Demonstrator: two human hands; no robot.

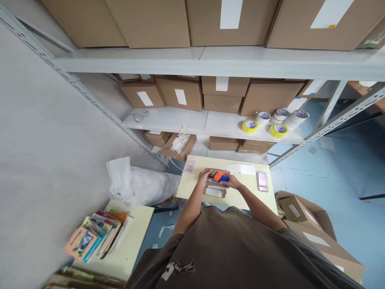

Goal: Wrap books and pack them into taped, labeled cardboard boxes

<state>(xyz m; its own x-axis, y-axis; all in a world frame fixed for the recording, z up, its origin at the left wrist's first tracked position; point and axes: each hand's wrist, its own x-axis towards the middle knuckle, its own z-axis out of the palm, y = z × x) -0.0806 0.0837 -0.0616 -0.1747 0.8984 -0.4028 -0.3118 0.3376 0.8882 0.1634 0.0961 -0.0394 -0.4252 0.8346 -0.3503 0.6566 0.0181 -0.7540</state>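
A small orange-and-blue object [221,177] is gripped by my right hand [232,181], over a cardboard box [214,192]. Its exact kind is too small to make out. At the upper left of the box, my left hand [205,176] is closed on the cardboard edge, close to the orange end of the object. The box lies on a pale yellow table [240,195], with a whitish strip along its near part. White paper [247,169] lies behind my right hand, and a blurred phone [262,181] rests at the right.
A metal shelf [168,120] ahead carries cardboard boxes [222,86], white tape rolls [263,117] and yellow tape rolls [249,126]. An open carton [189,146] sits lower. At left are a white plastic bundle [147,184] and books [96,233]; more cartons [315,237] stand right.
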